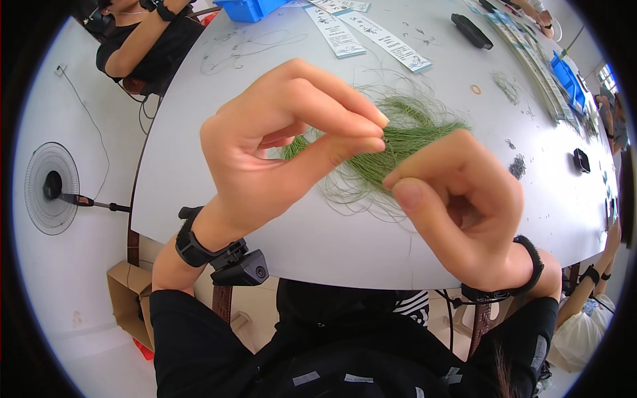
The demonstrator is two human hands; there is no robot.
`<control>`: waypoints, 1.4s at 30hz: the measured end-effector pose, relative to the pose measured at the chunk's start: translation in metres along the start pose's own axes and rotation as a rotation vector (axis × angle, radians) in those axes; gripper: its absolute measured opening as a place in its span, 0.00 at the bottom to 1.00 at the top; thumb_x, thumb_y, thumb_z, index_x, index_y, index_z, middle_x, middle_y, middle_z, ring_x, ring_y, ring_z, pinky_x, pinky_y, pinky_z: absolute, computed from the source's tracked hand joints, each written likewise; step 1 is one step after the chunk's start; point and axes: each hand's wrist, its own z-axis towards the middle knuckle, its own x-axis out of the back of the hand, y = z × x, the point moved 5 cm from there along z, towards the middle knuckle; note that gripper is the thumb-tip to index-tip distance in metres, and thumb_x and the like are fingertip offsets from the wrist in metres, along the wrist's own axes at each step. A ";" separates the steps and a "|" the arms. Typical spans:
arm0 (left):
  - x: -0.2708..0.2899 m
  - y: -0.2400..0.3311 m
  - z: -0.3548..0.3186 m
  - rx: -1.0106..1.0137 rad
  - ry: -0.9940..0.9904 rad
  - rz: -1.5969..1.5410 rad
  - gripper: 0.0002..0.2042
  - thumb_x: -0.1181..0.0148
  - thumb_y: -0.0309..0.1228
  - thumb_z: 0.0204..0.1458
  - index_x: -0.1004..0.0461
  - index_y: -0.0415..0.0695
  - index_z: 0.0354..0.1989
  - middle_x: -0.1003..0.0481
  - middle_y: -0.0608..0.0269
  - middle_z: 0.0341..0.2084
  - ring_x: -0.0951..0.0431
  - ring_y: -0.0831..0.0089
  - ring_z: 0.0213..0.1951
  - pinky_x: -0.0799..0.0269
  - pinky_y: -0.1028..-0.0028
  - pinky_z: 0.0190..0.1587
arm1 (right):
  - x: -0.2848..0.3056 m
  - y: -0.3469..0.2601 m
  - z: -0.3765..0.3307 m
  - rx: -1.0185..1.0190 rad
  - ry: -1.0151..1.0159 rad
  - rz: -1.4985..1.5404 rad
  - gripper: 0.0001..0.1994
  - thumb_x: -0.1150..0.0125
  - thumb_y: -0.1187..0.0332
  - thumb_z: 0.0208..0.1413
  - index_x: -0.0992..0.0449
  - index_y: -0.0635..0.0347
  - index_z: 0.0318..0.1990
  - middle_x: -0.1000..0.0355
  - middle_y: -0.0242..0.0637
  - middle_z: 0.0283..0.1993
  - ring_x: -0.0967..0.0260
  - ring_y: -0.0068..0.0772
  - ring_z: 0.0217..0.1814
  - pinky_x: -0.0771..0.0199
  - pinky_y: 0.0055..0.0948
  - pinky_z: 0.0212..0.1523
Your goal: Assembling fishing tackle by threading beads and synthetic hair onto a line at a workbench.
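Both my hands are raised above the white table, each in a pinch. My left hand [265,139] presses thumb and forefinger together, with a tiny dark speck showing at the tips; its kind is too small to tell. Lower and to the right, my right hand [464,205] has its thumb against the bent forefinger. Whatever it pinches, perhaps a fine thread, cannot be made out. Behind and beneath the hands lies a loose bundle of thin green line [424,126], its strands spreading over the tabletop. The two sets of fingertips are apart.
Printed card strips [335,33] and a blue bin [249,8] lie at the far side. Rightward are a black tray [472,31], a rubber band [475,89] and a small dark pile [517,166]. Other people sit around the table [192,192]; a fan [52,188] stands left.
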 end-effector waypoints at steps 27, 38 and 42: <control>-0.005 0.005 -0.002 0.037 -0.016 -0.146 0.05 0.39 0.19 0.44 0.29 0.37 0.26 0.28 0.54 0.29 0.28 0.77 0.28 0.31 0.82 0.30 | -0.008 0.027 0.008 -0.329 -0.093 0.275 0.09 0.43 0.68 0.54 0.32 0.64 0.30 0.29 0.32 0.29 0.38 0.10 0.28 0.41 0.11 0.28; -0.008 0.008 -0.001 0.052 -0.021 -0.191 0.05 0.39 0.20 0.44 0.29 0.38 0.25 0.29 0.54 0.29 0.28 0.76 0.28 0.32 0.81 0.30 | -0.016 0.034 0.011 -0.421 -0.214 0.624 0.09 0.48 0.65 0.57 0.33 0.63 0.35 0.40 0.23 0.22 0.55 0.10 0.18 0.58 0.15 0.18; -0.009 0.006 -0.002 0.047 -0.005 -0.207 0.05 0.39 0.18 0.43 0.29 0.38 0.26 0.29 0.54 0.29 0.28 0.76 0.29 0.32 0.81 0.30 | -0.022 0.039 0.010 -0.536 -0.301 0.777 0.10 0.47 0.64 0.56 0.33 0.62 0.38 0.43 0.22 0.22 0.56 0.11 0.17 0.58 0.15 0.18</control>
